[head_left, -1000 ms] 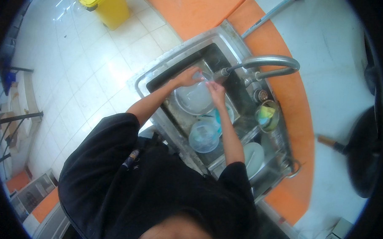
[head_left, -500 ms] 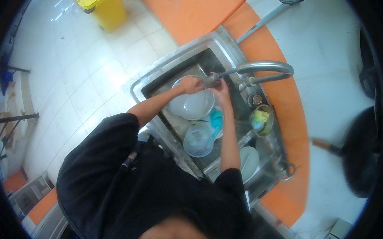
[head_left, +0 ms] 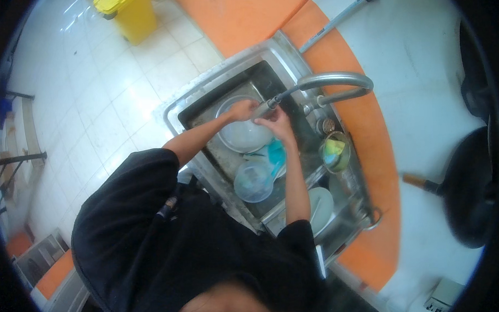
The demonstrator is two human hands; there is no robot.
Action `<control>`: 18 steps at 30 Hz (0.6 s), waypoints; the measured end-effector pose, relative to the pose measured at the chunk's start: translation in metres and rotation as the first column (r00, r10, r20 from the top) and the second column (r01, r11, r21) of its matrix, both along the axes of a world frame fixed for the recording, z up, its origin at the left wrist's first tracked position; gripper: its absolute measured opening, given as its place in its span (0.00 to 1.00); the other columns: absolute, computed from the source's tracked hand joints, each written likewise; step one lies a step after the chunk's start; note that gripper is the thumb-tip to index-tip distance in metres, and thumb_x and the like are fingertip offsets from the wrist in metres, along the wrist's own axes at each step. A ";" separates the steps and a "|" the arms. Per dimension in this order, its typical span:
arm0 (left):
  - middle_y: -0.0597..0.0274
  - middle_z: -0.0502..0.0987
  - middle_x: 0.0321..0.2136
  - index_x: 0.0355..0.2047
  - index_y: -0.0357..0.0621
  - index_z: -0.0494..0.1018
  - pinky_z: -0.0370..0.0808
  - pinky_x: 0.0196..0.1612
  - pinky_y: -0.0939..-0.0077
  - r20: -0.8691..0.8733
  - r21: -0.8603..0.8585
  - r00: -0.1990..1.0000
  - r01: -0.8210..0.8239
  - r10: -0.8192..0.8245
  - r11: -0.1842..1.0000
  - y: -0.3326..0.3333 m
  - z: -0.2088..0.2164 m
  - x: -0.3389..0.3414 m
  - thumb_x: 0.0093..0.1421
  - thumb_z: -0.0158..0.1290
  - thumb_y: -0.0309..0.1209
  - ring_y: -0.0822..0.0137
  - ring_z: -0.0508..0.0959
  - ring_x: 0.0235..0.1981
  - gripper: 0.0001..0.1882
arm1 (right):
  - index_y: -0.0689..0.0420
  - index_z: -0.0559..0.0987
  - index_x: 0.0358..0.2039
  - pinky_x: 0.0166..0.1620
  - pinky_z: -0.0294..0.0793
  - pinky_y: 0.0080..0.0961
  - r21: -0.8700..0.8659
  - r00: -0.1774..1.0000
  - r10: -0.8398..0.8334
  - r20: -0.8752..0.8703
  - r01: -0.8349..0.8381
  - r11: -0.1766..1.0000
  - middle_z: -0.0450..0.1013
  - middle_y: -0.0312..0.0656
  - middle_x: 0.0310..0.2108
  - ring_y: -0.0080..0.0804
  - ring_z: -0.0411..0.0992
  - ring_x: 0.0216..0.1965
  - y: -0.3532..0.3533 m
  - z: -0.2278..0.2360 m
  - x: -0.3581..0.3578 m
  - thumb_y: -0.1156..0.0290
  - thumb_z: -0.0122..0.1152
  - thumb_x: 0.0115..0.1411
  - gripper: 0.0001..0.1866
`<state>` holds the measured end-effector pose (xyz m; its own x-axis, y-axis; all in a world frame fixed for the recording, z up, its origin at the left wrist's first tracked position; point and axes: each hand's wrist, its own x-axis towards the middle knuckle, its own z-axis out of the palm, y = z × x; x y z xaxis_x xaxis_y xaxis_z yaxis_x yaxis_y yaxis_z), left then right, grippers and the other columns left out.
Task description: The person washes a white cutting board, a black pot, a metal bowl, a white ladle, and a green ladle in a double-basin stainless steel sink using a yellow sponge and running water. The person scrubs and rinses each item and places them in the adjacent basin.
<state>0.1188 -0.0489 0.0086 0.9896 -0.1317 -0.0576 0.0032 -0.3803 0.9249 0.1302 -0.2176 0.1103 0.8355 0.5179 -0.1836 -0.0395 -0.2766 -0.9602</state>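
Note:
Over the sink [head_left: 171,116] both my hands meet at the metal spray head [head_left: 265,107] of a pull-out faucet. My left hand [head_left: 242,110] is closed at its left side, fingertips partly hidden. From the right, my right hand [head_left: 278,125] wraps it, with the thumb laid across its lower end. Beneath them sits a large round bowl [head_left: 243,136], whitish inside. Nearer to me in the same basin are a clear plastic bowl [head_left: 252,181] and a turquoise item [head_left: 276,154], partly behind my right forearm. Whether water runs cannot be made out.
The curved faucet neck [head_left: 340,78] rises at the sink's right. Beside it stand a container with sponges [head_left: 335,152] and a drain strainer [head_left: 325,126]. Pale plates [head_left: 319,208] lie in the smaller basin. An orange counter edge [head_left: 379,179], a black pan [head_left: 470,189] and a yellow bin [head_left: 132,20] surround it.
The spray head has tipped more downward to the left. My right hand has turned, bringing its thumb across the spray head. The whole view has shifted slightly.

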 end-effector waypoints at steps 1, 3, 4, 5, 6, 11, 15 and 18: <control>0.49 0.76 0.29 0.36 0.42 0.73 0.71 0.35 0.65 0.050 0.041 0.995 0.080 -0.082 0.996 0.001 0.004 -0.004 0.47 0.57 0.40 0.54 0.76 0.31 0.19 | 0.60 0.73 0.40 0.43 0.70 0.23 -0.021 1.000 0.007 -0.027 -0.008 1.000 0.74 0.40 0.35 0.25 0.72 0.38 0.000 0.002 -0.002 0.69 0.73 0.39 0.26; 0.51 0.76 0.28 0.34 0.43 0.73 0.70 0.34 0.63 0.156 0.135 0.953 0.239 -0.259 0.961 0.003 0.014 -0.015 0.46 0.59 0.39 0.53 0.75 0.30 0.17 | 0.60 0.73 0.40 0.44 0.69 0.24 0.036 0.997 0.051 -0.055 -0.049 0.998 0.74 0.40 0.36 0.26 0.72 0.38 0.000 0.005 -0.005 0.68 0.73 0.39 0.27; 0.52 0.75 0.27 0.33 0.43 0.73 0.69 0.33 0.62 0.149 0.147 0.945 0.270 -0.291 0.952 0.004 0.021 -0.020 0.46 0.60 0.38 0.53 0.75 0.29 0.17 | 0.60 0.73 0.41 0.45 0.69 0.24 0.008 0.999 0.030 -0.014 -0.030 1.000 0.73 0.40 0.37 0.26 0.71 0.39 -0.002 0.007 -0.005 0.68 0.73 0.39 0.27; 0.53 0.74 0.27 0.33 0.43 0.73 0.68 0.32 0.62 0.161 0.155 0.932 0.301 -0.325 0.941 0.006 0.026 -0.026 0.45 0.61 0.38 0.53 0.74 0.28 0.17 | 0.60 0.73 0.41 0.45 0.69 0.24 -0.004 1.000 0.009 0.024 -0.009 1.000 0.73 0.40 0.37 0.26 0.71 0.40 -0.004 0.008 -0.006 0.68 0.72 0.39 0.27; 0.54 0.73 0.26 0.32 0.44 0.72 0.68 0.31 0.62 0.172 0.164 0.918 0.332 -0.358 0.929 0.009 0.032 -0.031 0.44 0.62 0.38 0.52 0.73 0.28 0.17 | 0.60 0.73 0.41 0.45 0.69 0.25 -0.026 0.998 -0.043 0.051 0.045 0.999 0.73 0.40 0.37 0.26 0.71 0.40 -0.006 0.010 -0.007 0.67 0.72 0.40 0.27; 0.67 0.70 0.24 0.33 0.51 0.72 0.59 0.42 0.66 0.282 0.571 0.678 0.450 -0.679 0.686 0.020 0.046 -0.065 0.43 0.56 0.26 0.66 0.69 0.36 0.14 | 0.60 0.70 0.47 0.47 0.68 0.26 -0.080 1.000 -0.026 -0.012 0.025 0.996 0.72 0.44 0.41 0.29 0.70 0.44 -0.018 0.008 -0.008 0.61 0.71 0.42 0.32; 0.68 0.69 0.26 0.33 0.51 0.72 0.60 0.41 0.68 0.349 0.643 0.615 0.393 -0.707 0.658 0.023 0.050 -0.074 0.40 0.55 0.26 0.66 0.68 0.36 0.16 | 0.58 0.64 0.52 0.50 0.66 0.32 -0.283 0.987 0.117 -0.111 -0.144 0.948 0.70 0.48 0.45 0.36 0.70 0.46 -0.019 -0.018 -0.022 0.51 0.67 0.45 0.38; 0.68 0.69 0.27 0.33 0.50 0.73 0.60 0.40 0.70 0.359 0.660 0.659 0.322 -0.661 0.679 0.021 0.051 -0.075 0.40 0.54 0.25 0.67 0.68 0.36 0.16 | 0.55 0.68 0.51 0.54 0.60 0.36 -0.556 0.858 0.496 0.133 -0.350 0.754 0.72 0.49 0.43 0.39 0.71 0.45 -0.029 -0.042 -0.046 0.52 0.61 0.50 0.31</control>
<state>0.0439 -0.0277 0.0591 0.6486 -0.7255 0.2301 -0.7492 -0.5552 0.3612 0.0845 -0.2466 0.0684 0.6047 0.7260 -0.3274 0.4237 -0.6414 -0.6397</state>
